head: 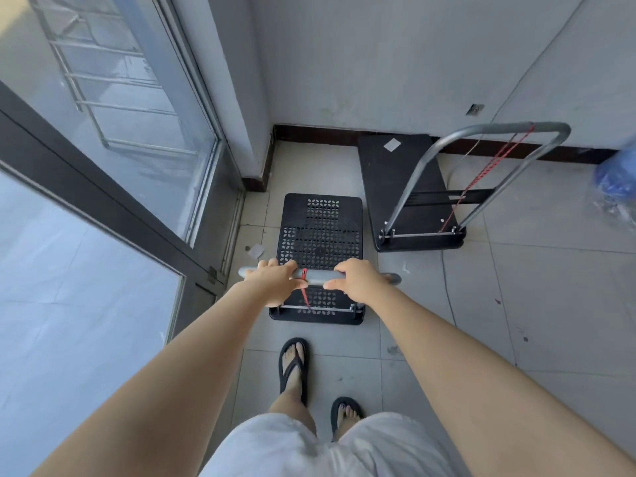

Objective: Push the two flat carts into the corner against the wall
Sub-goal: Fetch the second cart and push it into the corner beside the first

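Observation:
A black perforated flat cart [321, 232] stands on the tiled floor right in front of me, its front edge a short way from the corner. My left hand [273, 280] and my right hand [358, 278] both grip its grey handle bar [318, 276], which has a red cord tied round its middle. A second black cart [395, 173] with a solid deck stands to the right, its far end touching the dark skirting of the back wall. Its grey handle [488, 130] is upright, with a red cord strung across it.
A glass door with a dark frame [103, 197] runs along the left. A white pillar [234, 98] forms the corner with the back wall [395, 63]. A blue, blurred bag [616, 180] lies at the right edge. My feet in black flip-flops [294, 366] are behind the cart.

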